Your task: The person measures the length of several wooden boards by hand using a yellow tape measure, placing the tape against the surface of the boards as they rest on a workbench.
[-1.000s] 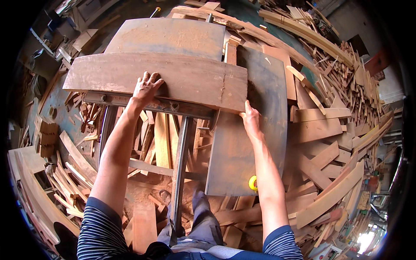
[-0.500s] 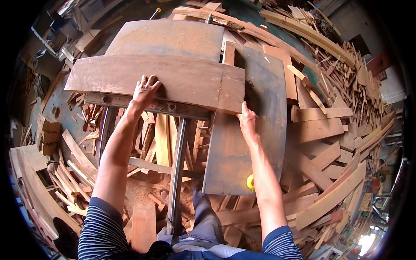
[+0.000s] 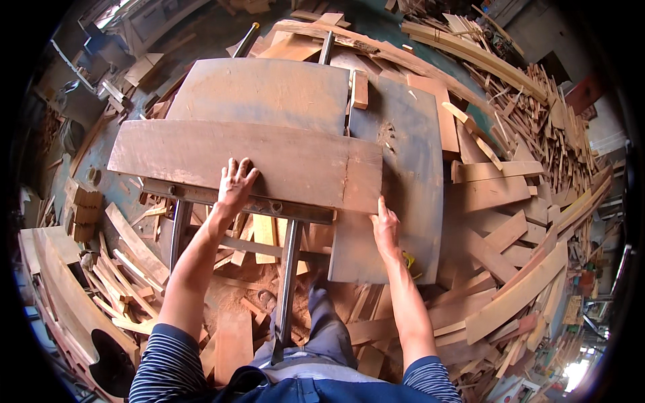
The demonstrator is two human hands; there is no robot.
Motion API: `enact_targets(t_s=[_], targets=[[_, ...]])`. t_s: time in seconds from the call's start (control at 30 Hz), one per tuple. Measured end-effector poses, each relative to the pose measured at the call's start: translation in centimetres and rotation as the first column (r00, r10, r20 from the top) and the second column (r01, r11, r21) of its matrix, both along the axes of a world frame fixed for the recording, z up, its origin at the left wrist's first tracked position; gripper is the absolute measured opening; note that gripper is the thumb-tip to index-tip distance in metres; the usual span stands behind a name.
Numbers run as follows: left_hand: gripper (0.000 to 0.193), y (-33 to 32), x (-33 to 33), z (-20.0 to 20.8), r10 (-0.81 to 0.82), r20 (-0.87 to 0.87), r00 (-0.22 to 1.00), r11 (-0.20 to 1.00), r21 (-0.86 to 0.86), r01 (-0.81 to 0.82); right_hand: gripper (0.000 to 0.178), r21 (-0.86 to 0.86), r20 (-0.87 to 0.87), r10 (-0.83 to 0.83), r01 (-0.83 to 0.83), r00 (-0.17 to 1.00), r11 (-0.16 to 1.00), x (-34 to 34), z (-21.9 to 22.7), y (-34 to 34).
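A wide brown wooden board [image 3: 201, 158] lies crosswise on a metal frame [image 3: 289, 282] in front of me. My left hand [image 3: 235, 185] rests flat on its near part, fingers spread. At the board's right near corner my right hand [image 3: 385, 225] touches the edge, resting on a longer grey-brown plank [image 3: 410, 168] that runs away from me underneath. Another broad board [image 3: 269, 91] lies just beyond the first one.
Offcuts and wood scraps [image 3: 510, 201] are heaped all around, thickest on the right. Curved wooden pieces [image 3: 60, 289] lie at the lower left. A small yellow object [image 3: 410, 260] shows by my right wrist. Sawdust covers the floor under the frame.
The wide board has shifted slightly to the left and toward me under my left hand. My right hand moved down along the board's right corner.
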State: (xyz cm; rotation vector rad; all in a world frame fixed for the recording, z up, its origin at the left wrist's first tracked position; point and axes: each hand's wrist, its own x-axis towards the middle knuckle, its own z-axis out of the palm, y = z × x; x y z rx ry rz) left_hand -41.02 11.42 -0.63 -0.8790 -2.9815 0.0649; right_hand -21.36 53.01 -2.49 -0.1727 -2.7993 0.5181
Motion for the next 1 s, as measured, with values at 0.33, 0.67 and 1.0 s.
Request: enact_targets(t_s=[0.33,0.67,1.0], targets=[[0.077,-5.1,14.8,-0.5,0.006,0.061,0.998,1.000,0.023,-0.007,0.071,-0.806,0.294,-0.183,0.346,0.938,0.480,13.2,-0.5,-3.6],[0.074,-8.4,24.7,2.1,0.054,0.223,0.973,0.998,-0.002,-0.055,0.104,-0.558,0.565,-0.409,0.697,0.717,0.451,12.0,1.0,-8.8],[0.048,-9.6,28.5,0.1,0.041,0.109,0.993,0.999,0.011,-0.042,0.098,-0.597,0.483,-0.490,0.682,0.726,0.422,15.7,2.9,-10.8]])
